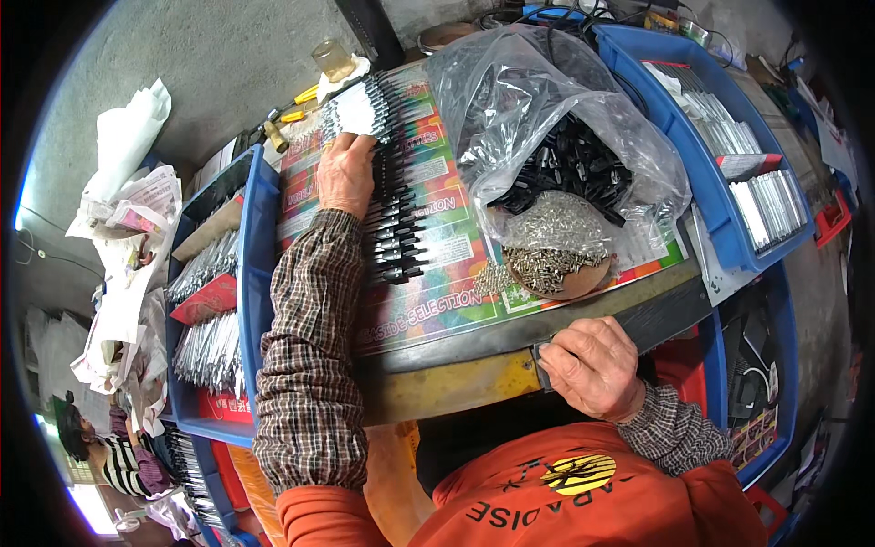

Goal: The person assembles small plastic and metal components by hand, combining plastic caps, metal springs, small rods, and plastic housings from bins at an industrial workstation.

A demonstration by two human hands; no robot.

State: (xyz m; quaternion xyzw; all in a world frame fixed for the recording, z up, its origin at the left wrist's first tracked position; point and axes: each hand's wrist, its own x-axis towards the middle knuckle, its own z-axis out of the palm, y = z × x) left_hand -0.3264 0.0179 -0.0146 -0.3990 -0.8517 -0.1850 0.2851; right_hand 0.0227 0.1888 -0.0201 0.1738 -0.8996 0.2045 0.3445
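Observation:
My left hand (346, 175) reaches to the far left of the table, its fingers closed at the near end of some bright, shiny metal pieces (355, 114). Whatever its fingertips grip is hidden. Beside it runs a long row of slim black parts with metal tips (396, 228), laid side by side. My right hand (594, 366) is at the table's front edge, fingers curled and pinched together; I cannot make out what is in them. Ahead of it, a round shallow dish (583, 281) holds a heap of small metal fittings (547, 260), some spilled to its left.
A clear plastic bag (510, 91) of black plastic parts (565, 164) stands behind the dish. Blue bins of flat metal pieces flank the table, one at left (260, 237) and one at right (670, 137). Yellow-handled tools (293, 116) and a glass (334, 62) lie at the back left.

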